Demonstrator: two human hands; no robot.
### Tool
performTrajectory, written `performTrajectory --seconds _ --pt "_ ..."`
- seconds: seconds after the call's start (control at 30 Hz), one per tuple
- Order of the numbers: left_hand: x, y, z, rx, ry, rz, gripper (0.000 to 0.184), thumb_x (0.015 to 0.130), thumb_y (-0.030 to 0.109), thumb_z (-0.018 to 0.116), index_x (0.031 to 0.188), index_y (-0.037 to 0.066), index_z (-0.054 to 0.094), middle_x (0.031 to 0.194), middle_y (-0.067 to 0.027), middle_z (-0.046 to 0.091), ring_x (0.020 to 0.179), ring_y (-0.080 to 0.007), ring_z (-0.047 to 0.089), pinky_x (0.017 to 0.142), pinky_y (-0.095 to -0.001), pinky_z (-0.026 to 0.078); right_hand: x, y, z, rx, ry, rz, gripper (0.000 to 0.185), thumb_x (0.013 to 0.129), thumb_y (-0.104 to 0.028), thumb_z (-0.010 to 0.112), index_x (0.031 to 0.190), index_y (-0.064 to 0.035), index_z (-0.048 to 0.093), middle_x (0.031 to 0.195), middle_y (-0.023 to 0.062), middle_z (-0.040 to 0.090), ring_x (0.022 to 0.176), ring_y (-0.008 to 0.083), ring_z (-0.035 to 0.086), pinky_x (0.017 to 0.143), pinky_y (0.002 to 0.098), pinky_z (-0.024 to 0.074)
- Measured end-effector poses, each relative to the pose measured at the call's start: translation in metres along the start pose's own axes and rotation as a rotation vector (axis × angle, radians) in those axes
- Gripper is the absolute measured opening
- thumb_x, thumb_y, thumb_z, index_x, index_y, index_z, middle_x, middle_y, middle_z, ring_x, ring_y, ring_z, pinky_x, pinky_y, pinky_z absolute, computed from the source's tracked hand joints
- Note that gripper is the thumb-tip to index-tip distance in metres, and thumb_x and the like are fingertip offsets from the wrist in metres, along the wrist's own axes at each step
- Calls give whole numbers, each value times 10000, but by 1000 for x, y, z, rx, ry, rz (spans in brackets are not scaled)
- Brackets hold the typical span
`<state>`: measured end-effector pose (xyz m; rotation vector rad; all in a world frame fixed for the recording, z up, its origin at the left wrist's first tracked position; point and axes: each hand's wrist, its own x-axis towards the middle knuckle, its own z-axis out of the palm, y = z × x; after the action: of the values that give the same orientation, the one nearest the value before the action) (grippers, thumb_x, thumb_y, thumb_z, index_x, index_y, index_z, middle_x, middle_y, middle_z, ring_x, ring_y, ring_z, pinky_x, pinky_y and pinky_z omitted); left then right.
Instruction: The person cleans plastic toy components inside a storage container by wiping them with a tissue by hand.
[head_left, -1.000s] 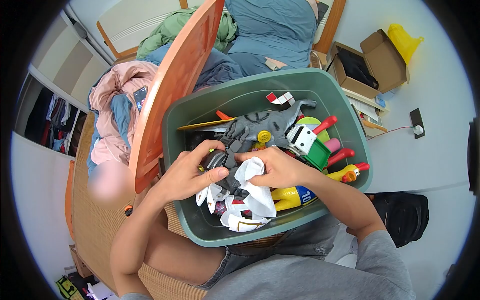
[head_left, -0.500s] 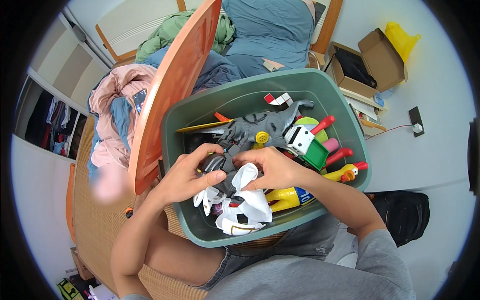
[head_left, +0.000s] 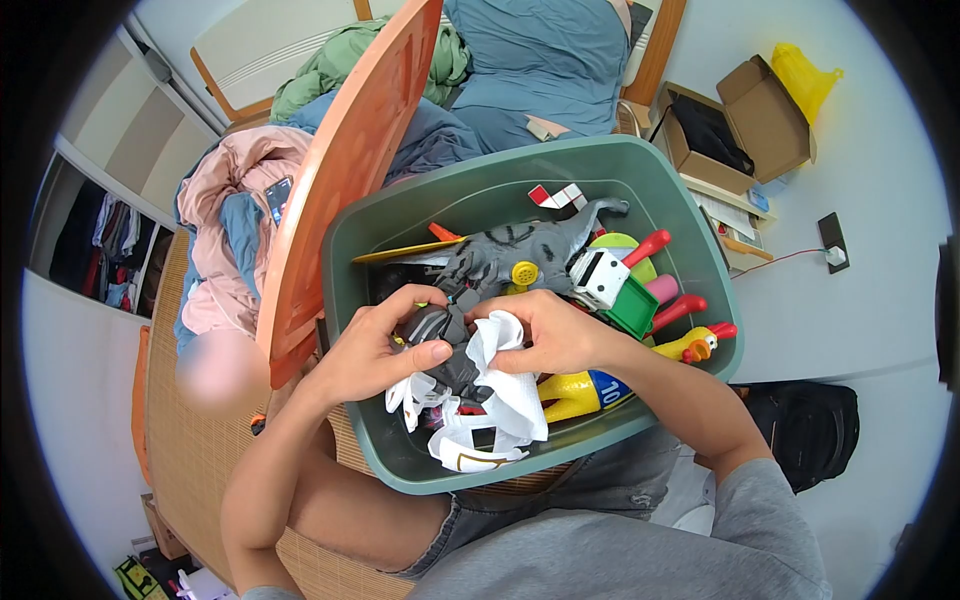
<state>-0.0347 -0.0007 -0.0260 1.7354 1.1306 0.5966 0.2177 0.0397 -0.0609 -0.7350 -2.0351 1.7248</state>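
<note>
Little has changed over the last half second: the upper fold of the white cloth (head_left: 515,395) stands slightly higher in the frame, while the green bin (head_left: 450,205) and the other toys have stayed put. This suggests the same close handling of cloth and toy goes on, with only a small adjustment of the grip.

The dark grey toy (head_left: 432,325) is just below the centre of the frame, inside the bin and partly covered by the hands and cloth. The person's left hand (head_left: 370,355) holds it from the left, fingers curled over its upper side and thumb laid across its front, the gap between them filled by the toy. The right hand (head_left: 550,335) pinches the cloth narrowly, thumb pressed down on it; the forefinger's tip reaches the toy's edge, though whether it presses there cannot be told.

White plastic pieces (head_left: 472,457) lie beneath the cloth, towards the lower middle. A grey dinosaur (head_left: 535,245) lies above the hands, and a yellow rubber chicken (head_left: 572,398) lies to their lower right.
</note>
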Motion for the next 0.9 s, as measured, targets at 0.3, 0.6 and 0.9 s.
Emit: performTrajectory --seconds 0.3,0.6,0.9 --pt "0 0 0 -8 3 -40 515 868 379 722 1214 60 512 896 -85 650 808 -151 608 700 -314 503 1 2 3 5 9 -34 529 797 -115 693 1291 25 563 957 126 704 864 131 662 778 298 525" --pt "-1 -11 3 -28 33 1 541 861 379 732 1227 57 499 889 -79 625 774 -140 571 671 -304 488 3 7 -3 -166 -38 58 360 895 -106 570 1243 -14 596 886 103 700 787 131 661 723 303 527" --pt "-7 5 1 7 58 -34 545 870 369 723 1242 45 490 915 -79 621 811 -146 580 700 -299 487 2 -3 -17 370 377 -202 236 784 51 480 938 14 655 841 86 668 745 136 640 664 276 517"
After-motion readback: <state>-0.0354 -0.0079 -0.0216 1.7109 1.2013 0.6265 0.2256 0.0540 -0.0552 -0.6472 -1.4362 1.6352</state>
